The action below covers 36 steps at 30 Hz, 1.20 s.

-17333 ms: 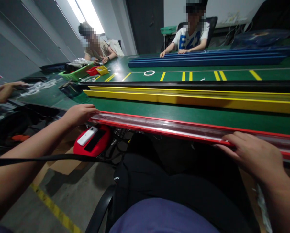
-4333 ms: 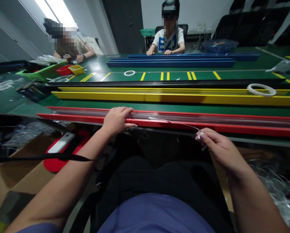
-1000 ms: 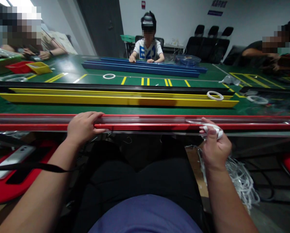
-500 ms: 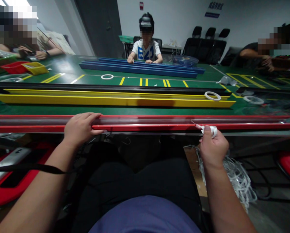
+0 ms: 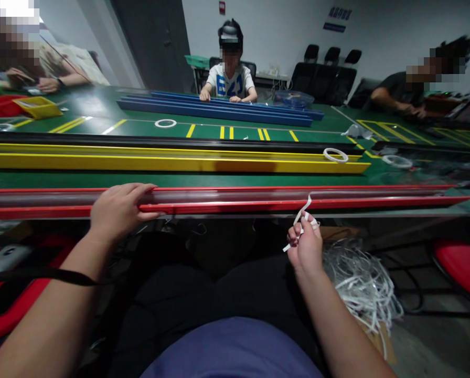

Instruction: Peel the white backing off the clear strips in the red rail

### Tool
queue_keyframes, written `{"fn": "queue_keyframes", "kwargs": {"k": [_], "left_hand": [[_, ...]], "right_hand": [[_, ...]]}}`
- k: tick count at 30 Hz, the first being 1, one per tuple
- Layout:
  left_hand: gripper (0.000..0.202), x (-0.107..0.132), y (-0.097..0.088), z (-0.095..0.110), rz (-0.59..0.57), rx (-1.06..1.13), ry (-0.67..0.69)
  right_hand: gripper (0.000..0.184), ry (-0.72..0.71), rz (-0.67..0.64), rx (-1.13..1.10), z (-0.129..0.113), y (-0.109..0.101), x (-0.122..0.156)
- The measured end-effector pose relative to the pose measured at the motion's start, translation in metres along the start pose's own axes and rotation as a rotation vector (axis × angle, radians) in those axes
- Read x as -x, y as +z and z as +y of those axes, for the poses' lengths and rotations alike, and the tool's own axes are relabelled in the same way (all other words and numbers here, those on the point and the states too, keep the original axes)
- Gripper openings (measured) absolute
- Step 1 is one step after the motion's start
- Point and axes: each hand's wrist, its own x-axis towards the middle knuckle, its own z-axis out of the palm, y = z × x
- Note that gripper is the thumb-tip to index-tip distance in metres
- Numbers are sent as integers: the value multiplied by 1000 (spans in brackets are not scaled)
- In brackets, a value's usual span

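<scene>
A long red channel [image 5: 219, 208] with a greyish inner face lies along the near edge of the table. My left hand [image 5: 119, 207] grips it left of centre, fingers over the far rim and thumb along the near one. Just below the near rim, towards the right, my right hand [image 5: 309, 244] is closed on a thin white strip [image 5: 306, 204]. The strip is bunched around the fingers; one end rises to the channel and a short tail hangs at the left. Whether its upper end is attached inside the channel is hard to tell.
Beyond lie a yellow channel [image 5: 180, 164], a black one and several blue channels [image 5: 219, 113]. One white tape roll [image 5: 335, 155] rests on the yellow channel's right end. A heap of white strips [image 5: 364, 289] is at lower right, near a red seat [image 5: 461, 265]. Other people sit around the table.
My right hand has moved left and slightly down, drawing out more of the white strip, which now curls up to the channel. My left hand keeps its grip; the whole view has shifted slightly.
</scene>
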Motion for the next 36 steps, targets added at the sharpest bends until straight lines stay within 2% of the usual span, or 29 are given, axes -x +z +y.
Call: {"fn": "queue_keyframes", "kwargs": {"k": [6, 13, 18, 21, 28, 36], "left_hand": [[69, 2, 1, 1, 2, 8, -13], [66, 2, 3, -1, -17, 72, -36], [63, 2, 1, 0, -41, 77, -49], [64, 2, -1, 2, -44, 77, -46], [65, 1, -3, 2, -40, 66, -26], [64, 1, -1, 2, -50, 55, -39]], "right_hand": [[40, 18, -9, 12, 8, -10, -12], [57, 121, -162, 123, 11, -9, -6], [47, 123, -273, 78, 7, -5, -1], [50, 121, -307, 51, 2, -3, 1], [54, 62, -302, 82, -2, 2, 7], [55, 62, -288, 97, -6, 6, 11]]}}
